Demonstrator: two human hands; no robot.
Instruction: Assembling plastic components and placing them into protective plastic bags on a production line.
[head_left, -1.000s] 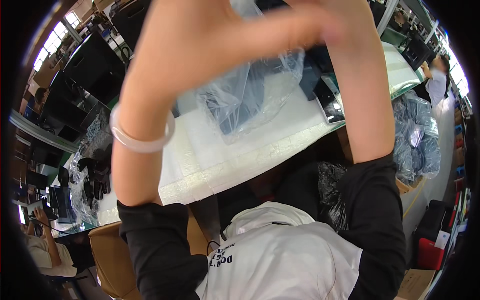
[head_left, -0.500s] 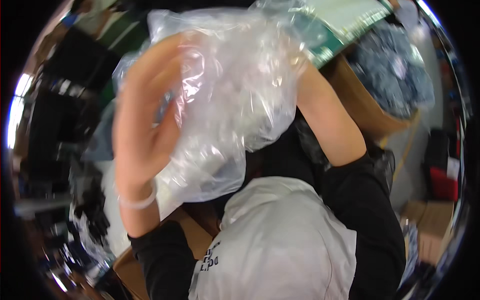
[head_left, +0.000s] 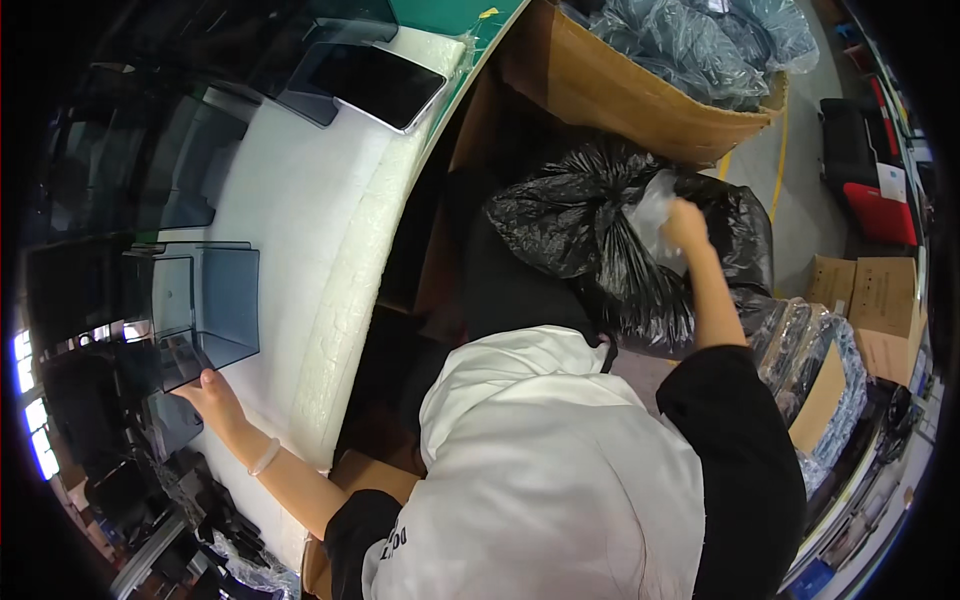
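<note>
My left hand [head_left: 217, 402] reaches out to the left, its thumb on the near edge of a smoky see-through plastic box [head_left: 230, 305]; the other fingers are partly hidden behind it. The box is on the white foam-topped table [head_left: 290, 200]. Over on the right, my right hand [head_left: 685, 226] is closed around a crumpled clear plastic bag [head_left: 652, 212]. That bag lies against a gathered black plastic sack [head_left: 570, 205].
A phone-like device [head_left: 385, 85] with a dark screen lies on the foam. At the back right, a large cardboard box [head_left: 600, 75] holds blue-grey wrapped items [head_left: 690, 45]. Brown cartons [head_left: 880, 300] and a wrapped bundle [head_left: 805, 365] stand at the right.
The clear bag, held up in front by both hands, is now down at the black sack in my right hand. My left hand has moved left to the smoky box. The view has shifted.
</note>
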